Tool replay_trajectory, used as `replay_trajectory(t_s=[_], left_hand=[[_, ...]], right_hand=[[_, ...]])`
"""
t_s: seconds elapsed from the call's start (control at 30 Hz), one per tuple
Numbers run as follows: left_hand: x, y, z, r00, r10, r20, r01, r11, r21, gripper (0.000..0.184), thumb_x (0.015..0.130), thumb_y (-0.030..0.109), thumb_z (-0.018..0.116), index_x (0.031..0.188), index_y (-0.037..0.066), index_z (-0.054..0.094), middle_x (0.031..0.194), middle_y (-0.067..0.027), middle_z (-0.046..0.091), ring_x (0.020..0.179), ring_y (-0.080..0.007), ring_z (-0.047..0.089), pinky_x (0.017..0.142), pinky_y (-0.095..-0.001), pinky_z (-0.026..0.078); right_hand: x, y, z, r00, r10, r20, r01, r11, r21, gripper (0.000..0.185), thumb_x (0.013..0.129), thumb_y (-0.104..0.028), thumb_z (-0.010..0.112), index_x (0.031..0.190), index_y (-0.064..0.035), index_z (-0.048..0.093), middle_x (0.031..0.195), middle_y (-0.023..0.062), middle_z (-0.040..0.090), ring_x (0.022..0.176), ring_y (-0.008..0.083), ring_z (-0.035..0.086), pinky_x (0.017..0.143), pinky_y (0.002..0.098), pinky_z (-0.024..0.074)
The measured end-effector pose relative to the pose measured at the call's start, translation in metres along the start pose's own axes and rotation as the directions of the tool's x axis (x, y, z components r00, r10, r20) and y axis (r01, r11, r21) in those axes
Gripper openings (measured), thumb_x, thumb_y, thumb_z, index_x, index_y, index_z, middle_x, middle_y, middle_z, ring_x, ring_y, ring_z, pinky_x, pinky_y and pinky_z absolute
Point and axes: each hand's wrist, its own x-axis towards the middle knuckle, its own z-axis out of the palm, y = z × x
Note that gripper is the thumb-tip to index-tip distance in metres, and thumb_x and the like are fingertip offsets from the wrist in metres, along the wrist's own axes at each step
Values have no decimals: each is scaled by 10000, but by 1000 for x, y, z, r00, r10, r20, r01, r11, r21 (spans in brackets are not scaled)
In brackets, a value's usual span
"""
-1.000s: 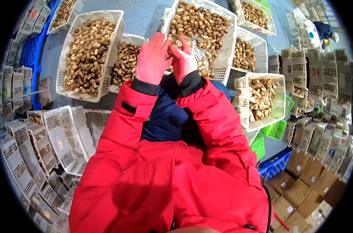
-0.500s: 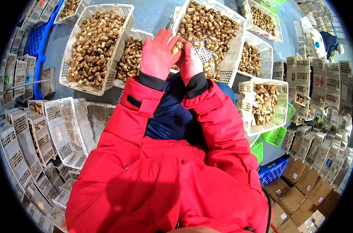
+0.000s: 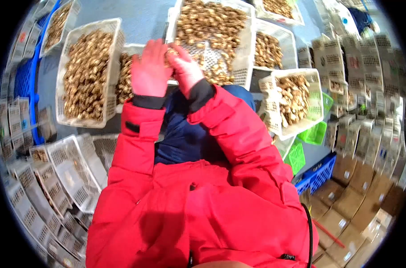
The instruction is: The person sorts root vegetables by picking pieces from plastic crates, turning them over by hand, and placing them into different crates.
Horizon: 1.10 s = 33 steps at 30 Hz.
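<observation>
My left hand (image 3: 150, 69), in a pinkish covering, and my right hand (image 3: 187, 69), whose back has a whitish patch, meet above the crates. Between their fingertips is a small brown-and-cream lumpy piece (image 3: 171, 52) of mushroom- or tuber-like produce, partly hidden and blurred. Both hands appear closed around it. Just beyond my right hand stands a white perforated crate (image 3: 244, 58) of similar pieces, with part of its mesh floor showing. Behind my left hand, another crate (image 3: 133, 48) of pieces is partly covered.
At left stands a full white crate (image 3: 111, 100); at right is a smaller crate (image 3: 317, 96) of paler pieces. Green baskets (image 3: 296, 158), a blue crate (image 3: 321, 176) and cardboard boxes (image 3: 348, 203) lie at lower right. Stacked white crates (image 3: 80, 176) fill the left side.
The view has swung, so the crates and hands appear farther left and the near crates higher. My hands stay together around the small piece.
</observation>
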Motion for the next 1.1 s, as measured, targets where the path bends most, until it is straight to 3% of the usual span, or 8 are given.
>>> replay_trajectory(t_s=[0.1,0.17,0.2,0.3,0.4,0.5,0.53,1.1], left_hand=[[4,-5,-16,996,-11,83,20,994,-110,567,907,494,454,1327,115,485,1481,-86,334,1366,-289,262,1080,-516,225],[5,-5,-19,982,34,188,-92,946,310,542,895,484,473,1316,144,498,1452,-63,382,1362,-266,278,1069,-503,240],[3,-5,-16,983,-52,174,59,998,-36,532,882,482,485,1312,169,496,1429,-44,418,1357,-243,298,1054,-487,265],[0,-4,-5,988,-80,130,95,988,-120,532,830,434,577,1288,174,506,1407,-11,445,1329,-183,354,1008,-474,325],[5,-12,-17,966,65,249,-191,828,526,554,899,473,439,1348,149,456,1484,-53,328,1377,-258,247,1051,-509,243],[3,-9,-14,980,48,191,-131,882,453,604,924,511,363,1398,138,398,1526,-65,249,1403,-286,188,1066,-518,212],[0,-10,-5,994,-8,107,3,999,49,619,923,519,359,1408,136,382,1530,-63,241,1405,-287,183,1067,-513,213],[0,-6,-6,998,52,-28,-55,988,-145,571,920,478,438,1343,93,436,1422,-113,403,1322,-290,341,1076,-537,266]], right_hand=[[5,6,-10,999,-38,35,36,998,47,588,814,-28,645,1351,0,409,892,49,595,777,124,569,694,257,460],[4,3,-13,999,-24,30,21,997,76,610,804,-6,646,1359,20,395,880,61,597,771,132,579,690,256,465],[2,1,-10,999,-32,18,31,996,85,604,809,-20,646,1357,26,395,875,70,601,759,136,586,673,254,466],[2,-2,-11,1000,-14,-28,17,995,98,565,823,-32,633,1346,7,421,863,77,609,707,137,590,629,256,468],[5,2,-17,1000,3,-18,-1,991,135,525,830,-30,617,1330,-17,454,832,62,608,641,122,573,572,254,456],[4,0,-23,997,30,72,-33,998,45,517,871,-81,603,1347,-16,415,953,67,635,762,138,607,679,269,487],[4,-1,-22,994,29,103,-32,999,33,517,876,-92,602,1350,-18,409,968,61,632,766,136,605,684,270,491],[-1,-1,-6,997,-40,69,47,992,-116,574,862,-95,637,1380,-34,398,822,-9,579,723,74,548,653,223,437]])
